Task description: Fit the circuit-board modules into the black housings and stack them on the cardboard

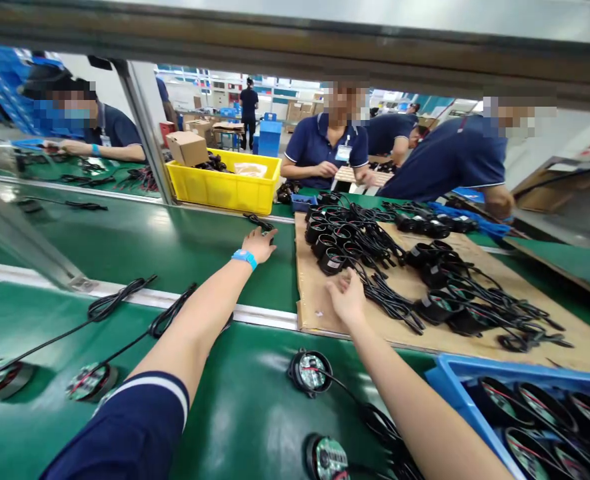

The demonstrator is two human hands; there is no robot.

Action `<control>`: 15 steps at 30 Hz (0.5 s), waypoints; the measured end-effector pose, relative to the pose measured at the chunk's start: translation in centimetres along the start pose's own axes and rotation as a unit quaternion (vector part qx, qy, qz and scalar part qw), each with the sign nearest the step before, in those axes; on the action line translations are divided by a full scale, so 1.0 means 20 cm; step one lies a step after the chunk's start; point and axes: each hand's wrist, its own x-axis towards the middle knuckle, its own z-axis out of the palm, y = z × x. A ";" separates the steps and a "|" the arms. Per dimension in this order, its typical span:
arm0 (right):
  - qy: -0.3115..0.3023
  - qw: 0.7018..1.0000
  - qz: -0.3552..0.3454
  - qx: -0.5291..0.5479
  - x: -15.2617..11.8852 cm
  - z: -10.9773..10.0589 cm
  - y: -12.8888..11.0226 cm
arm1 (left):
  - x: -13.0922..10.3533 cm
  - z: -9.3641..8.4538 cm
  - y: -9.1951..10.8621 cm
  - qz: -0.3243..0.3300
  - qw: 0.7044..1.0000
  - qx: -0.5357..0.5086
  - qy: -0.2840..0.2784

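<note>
My left hand, with a blue wrist strap, reaches out over the green belt. Its fingers are spread beside a coiled black cable, and part of what lies under the fingertips is hidden. At the near left edge of a cardboard sheet, my right hand has bent fingers held apart, with nothing visible in them. Just beyond its fingertips stands a black round housing with a white label. More such cabled housings stand in rows on the cardboard, their black cables lying to the right.
Round units with exposed circuit boards lie on the near green surface. A blue bin of housings sits at lower right, a yellow bin farther back. Metal posts and an overhead beam frame the bench. Co-workers work opposite.
</note>
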 end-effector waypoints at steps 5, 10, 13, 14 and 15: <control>-0.031 0.996 0.028 0.084 -0.27 -0.28 -0.20 | 0.18 0.10 0.03 0.024 0.999 0.014 -0.025; -0.204 0.972 -0.039 0.106 -0.69 -0.71 -0.47 | 0.12 0.06 0.06 0.042 0.997 0.037 -0.059; -0.272 0.956 -0.109 0.019 -0.93 -0.83 -0.43 | -0.08 -0.04 0.06 0.084 0.990 0.050 -0.098; -0.277 0.952 -0.129 -0.009 -0.99 -0.84 -0.39 | -0.18 -0.10 0.06 0.100 0.988 0.053 -0.108; -0.278 0.949 -0.144 -0.031 -1.05 -0.83 -0.35 | -0.29 -0.15 0.06 0.116 0.985 0.055 -0.116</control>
